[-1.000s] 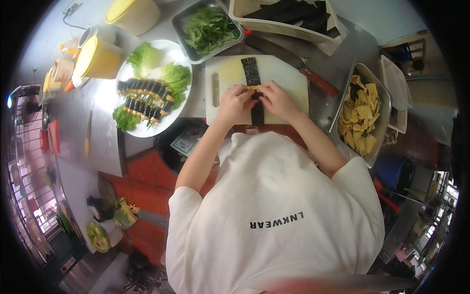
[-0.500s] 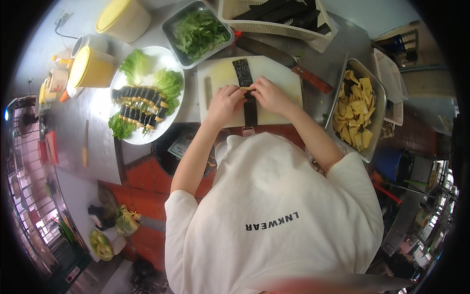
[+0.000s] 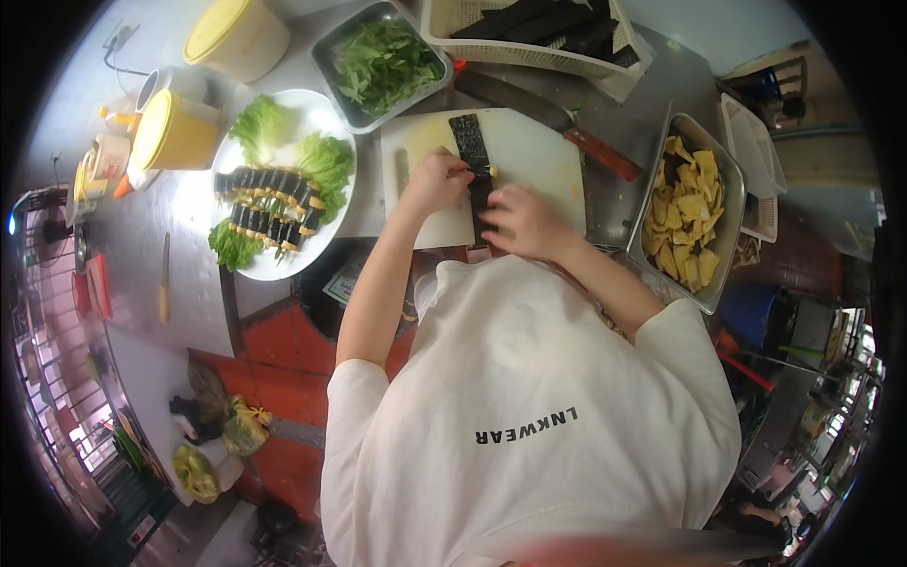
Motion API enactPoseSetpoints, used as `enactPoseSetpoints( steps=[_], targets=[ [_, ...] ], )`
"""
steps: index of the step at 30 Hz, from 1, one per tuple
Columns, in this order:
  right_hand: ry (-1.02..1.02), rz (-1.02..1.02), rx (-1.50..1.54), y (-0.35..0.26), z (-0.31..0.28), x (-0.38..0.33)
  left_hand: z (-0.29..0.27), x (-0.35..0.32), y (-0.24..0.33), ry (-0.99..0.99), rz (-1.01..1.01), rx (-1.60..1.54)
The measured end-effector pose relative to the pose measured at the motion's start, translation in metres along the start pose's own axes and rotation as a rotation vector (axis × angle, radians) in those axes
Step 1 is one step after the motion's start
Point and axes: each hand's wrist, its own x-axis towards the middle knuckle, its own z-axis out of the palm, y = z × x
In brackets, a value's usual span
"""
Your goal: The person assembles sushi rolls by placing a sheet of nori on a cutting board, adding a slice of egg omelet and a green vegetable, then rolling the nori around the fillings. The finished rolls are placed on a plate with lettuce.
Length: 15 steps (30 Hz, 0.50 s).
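Note:
A dark seaweed strip lies lengthwise on the white cutting board, its far end flat. Across its middle is a small filling with a yellowish end poking out on the right. My left hand is closed in a pinch at the filling's left side. Beside the strip's near part, my right hand has its fingers apart, the tips at the strip's edge; whether they touch it I cannot tell. To the left, a white plate carries lettuce and rows of finished seaweed rolls.
A cleaver with a wooden handle lies along the board's far right edge. Around it stand a metal tray of green leaves, a basket of seaweed strips and a tray of yellow fried slices. A small knife lies far left.
My right hand has let go of the filling and come nearer and right, its fingers spreading. My left hand stays at the filling, whose yellowish end now shows.

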Motion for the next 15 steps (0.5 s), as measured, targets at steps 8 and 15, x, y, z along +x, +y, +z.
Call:
enactPoseSetpoints(
  steps=[8,15],
  targets=[
    [0.156,0.020,0.073,0.027,0.005,0.018,-0.004,0.006,0.002,-0.054,-0.115,0.110],
    [0.096,0.075,0.092,0.060,0.022,0.024,0.009,-0.011,0.003,0.277,0.153,0.231]
  ],
)
